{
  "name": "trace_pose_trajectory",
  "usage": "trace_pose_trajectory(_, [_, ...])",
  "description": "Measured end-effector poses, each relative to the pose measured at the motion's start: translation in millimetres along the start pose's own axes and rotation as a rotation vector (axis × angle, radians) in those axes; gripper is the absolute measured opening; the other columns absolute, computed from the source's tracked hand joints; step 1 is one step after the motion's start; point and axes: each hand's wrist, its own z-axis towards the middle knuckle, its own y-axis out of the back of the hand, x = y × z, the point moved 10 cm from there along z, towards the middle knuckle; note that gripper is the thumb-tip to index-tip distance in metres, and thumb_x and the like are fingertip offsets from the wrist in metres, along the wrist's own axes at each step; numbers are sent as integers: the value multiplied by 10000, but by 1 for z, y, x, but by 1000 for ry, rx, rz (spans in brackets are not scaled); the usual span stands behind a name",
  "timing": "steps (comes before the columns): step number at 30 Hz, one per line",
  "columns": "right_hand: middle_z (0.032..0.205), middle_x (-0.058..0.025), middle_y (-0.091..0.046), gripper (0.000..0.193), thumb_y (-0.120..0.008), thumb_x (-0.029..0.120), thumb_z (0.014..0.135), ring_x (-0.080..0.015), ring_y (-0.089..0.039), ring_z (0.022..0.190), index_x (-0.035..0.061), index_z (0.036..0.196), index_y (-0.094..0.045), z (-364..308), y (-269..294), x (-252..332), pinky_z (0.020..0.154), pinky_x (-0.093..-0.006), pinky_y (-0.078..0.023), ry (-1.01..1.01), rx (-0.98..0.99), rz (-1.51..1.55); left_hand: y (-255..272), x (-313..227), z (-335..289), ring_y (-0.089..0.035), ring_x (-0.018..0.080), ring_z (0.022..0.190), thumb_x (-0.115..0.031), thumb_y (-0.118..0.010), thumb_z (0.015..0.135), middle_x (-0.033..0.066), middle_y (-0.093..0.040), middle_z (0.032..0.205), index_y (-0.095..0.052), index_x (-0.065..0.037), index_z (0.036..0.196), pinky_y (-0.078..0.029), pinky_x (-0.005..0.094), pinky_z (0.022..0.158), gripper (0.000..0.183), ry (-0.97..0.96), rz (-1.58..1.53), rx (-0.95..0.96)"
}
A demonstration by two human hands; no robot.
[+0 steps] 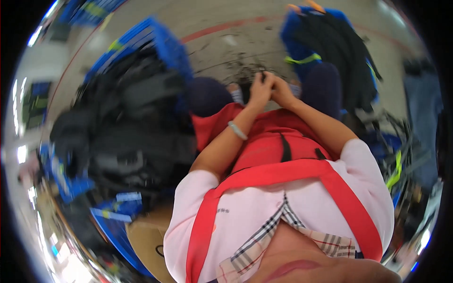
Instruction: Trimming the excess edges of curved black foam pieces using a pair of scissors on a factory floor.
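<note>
My left hand (260, 90) and my right hand (282, 92) meet in front of my lap, above a red apron (269, 144). The fingers of both are closed and touch one another. A small dark object (263, 74) sticks out at the fingertips, on the far side. It is too small and blurred to name, and I cannot tell which hand grips it. Below the hands, dark scraps (245, 70) lie scattered on the floor between my feet.
A blue crate (171, 45) heaped with dark cloth pieces (127, 113) stands close on my left. At the far right, dark garments (337, 47) hang over another blue bin (291, 37). A cardboard box (146, 236) is at the near left; dark strips (391, 132) lie to the right.
</note>
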Motion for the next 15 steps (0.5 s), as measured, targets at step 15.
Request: trace_pose_trajectory(15, [743, -8, -555, 157, -658, 105, 809, -89, -487, 680, 9, 884, -559, -2, 65, 17, 618, -249, -405, -171, -156, 455, -5, -28, -26, -590, 183, 1005, -440, -435, 941, 77, -579, 1140, -543, -62, 1191, -441, 351, 847, 466, -49, -196, 245])
